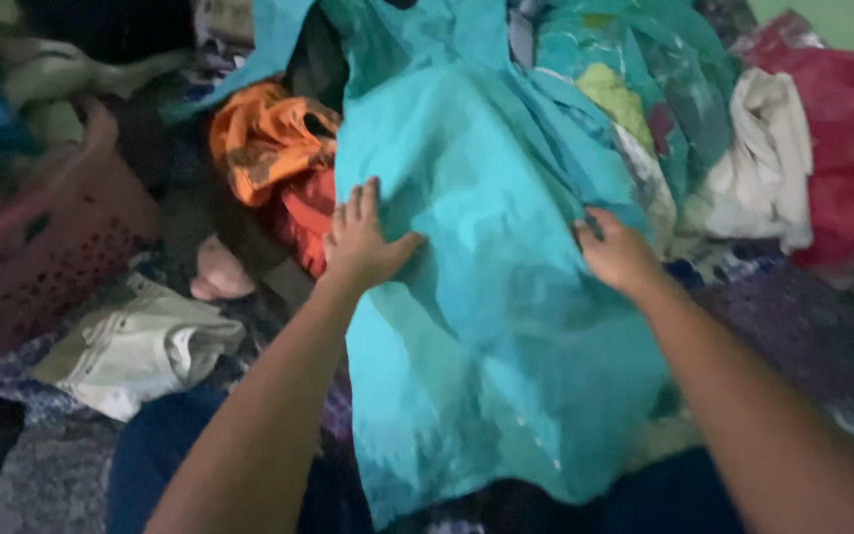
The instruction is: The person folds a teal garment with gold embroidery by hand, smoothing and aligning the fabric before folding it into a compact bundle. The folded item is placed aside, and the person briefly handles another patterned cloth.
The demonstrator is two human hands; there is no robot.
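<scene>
A large turquoise garment [486, 287] lies spread in front of me over a heap of clothes. My left hand [363, 237] rests flat on its left edge, fingers apart and pointing away from me. My right hand [617, 252] is at the garment's right edge, fingers curled into the cloth as if pinching it. Both forearms reach in from the bottom of the view.
A pink laundry basket [46, 247] stands at the left. An orange cloth [269, 148] and a red one lie beside the left hand. A pale folded piece [140, 346] lies lower left. White cloth [768, 158] and magenta cloth [852, 129] sit at the right.
</scene>
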